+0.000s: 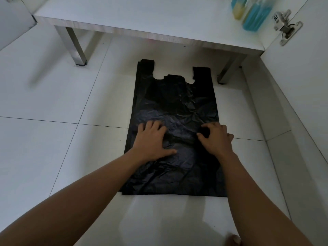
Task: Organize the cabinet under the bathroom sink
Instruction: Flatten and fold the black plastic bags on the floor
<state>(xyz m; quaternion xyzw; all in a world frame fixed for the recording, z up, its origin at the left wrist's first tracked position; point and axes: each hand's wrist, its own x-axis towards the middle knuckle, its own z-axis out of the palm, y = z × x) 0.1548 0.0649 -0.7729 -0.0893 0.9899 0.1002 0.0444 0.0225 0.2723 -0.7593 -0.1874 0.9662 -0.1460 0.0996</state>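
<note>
The fingers (150, 125) of the left hand (152, 140) are straight and spread wide, pressing flat on the black bag (177, 96). The fingers (215, 125) of the right hand (217, 137) are bent, with their tips on the bag, and I cannot tell if they pinch a bit of it or just push down. The bag lies flat on the floor (53, 103), just in front of the cabinet (142, 16), with its two handles pointing at the cabinet and its bottom edge close to the person. The bag looks very thin, soft and light, and it is full of wrinkles. I think it will slide on the smooth tiles, so one flat hand should hold it down while the other works. A good place to take hold is an edge, a corner or the handles, not the middle, where there is nothing to grab. It could tear if pulled hard. It may be a pile of bags and not just one, but it is too dark to be sure. Blue and yellow bottles (252, 15) stand in the cabinet, cut off at the top. A metal hinge (284, 25) sits on the door (301, 68) at the right. Something small at the bottom edge is too blurry to name
</note>
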